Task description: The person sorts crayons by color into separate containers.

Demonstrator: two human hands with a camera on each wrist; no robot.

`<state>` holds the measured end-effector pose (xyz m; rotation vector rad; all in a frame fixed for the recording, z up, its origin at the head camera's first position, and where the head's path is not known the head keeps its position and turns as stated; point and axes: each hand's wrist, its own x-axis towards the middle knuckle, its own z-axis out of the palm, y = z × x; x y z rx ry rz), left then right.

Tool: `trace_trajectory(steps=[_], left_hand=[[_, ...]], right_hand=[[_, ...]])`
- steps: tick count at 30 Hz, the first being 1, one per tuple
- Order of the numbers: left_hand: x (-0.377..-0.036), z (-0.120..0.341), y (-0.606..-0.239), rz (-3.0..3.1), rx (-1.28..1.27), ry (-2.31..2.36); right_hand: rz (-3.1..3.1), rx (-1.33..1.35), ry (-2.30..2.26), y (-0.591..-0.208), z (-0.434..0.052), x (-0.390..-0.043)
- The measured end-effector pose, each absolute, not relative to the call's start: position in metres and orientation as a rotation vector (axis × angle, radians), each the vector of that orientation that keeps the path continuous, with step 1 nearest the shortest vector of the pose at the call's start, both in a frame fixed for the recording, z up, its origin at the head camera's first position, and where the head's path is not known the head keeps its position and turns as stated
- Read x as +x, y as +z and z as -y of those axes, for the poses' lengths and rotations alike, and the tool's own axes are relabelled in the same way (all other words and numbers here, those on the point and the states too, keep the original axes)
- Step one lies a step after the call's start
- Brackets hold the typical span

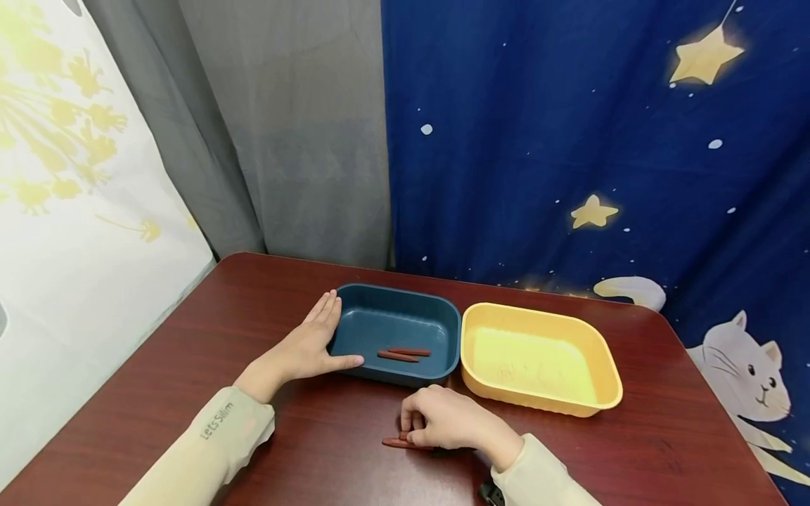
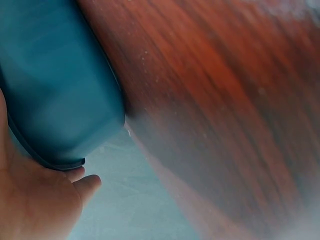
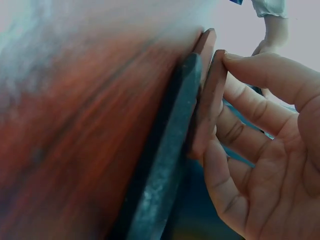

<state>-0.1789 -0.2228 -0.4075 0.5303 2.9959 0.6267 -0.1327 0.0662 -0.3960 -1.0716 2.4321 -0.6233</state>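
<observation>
My left hand (image 1: 310, 344) lies against the left end of a dark blue plastic basin (image 1: 392, 296). Its fingers are extended along the side, and the thumb reaches over the front rim. Two thin reddish-brown sticks (image 1: 399, 356) lie inside on the basin's floor. In front of the basin, my right hand (image 1: 443, 418) is low over the table. Thumb and fingertips pinch a flat reddish-brown stick (image 3: 209, 107), seen closely in the right wrist view. Another such stick (image 1: 394, 443) lies on the table just under that hand, partly hidden by it.
A yellow basin (image 1: 604, 406) stands to the right, close against the blue one. Both are on a dark red-brown wooden table (image 1: 272, 281). Curtains (image 1: 506, 140) hang behind the table. A dark elongated bar (image 3: 165, 150) crosses the right wrist view, its kind unclear.
</observation>
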Motion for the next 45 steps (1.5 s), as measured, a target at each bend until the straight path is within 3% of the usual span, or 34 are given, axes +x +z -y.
trace_trajectory(steps=[19, 45], left_hand=[[-0.179, 0.226, -0.412, -3.012, 0.524, 0.608], [-0.179, 0.222, -0.407, -3.006, 0.522, 0.628]], right_hand=[[-2.373, -1.193, -0.793, -0.376, -0.061, -0.134], [-2.391, -1.161, -1.151, -0.367, -0.066, -0.158]])
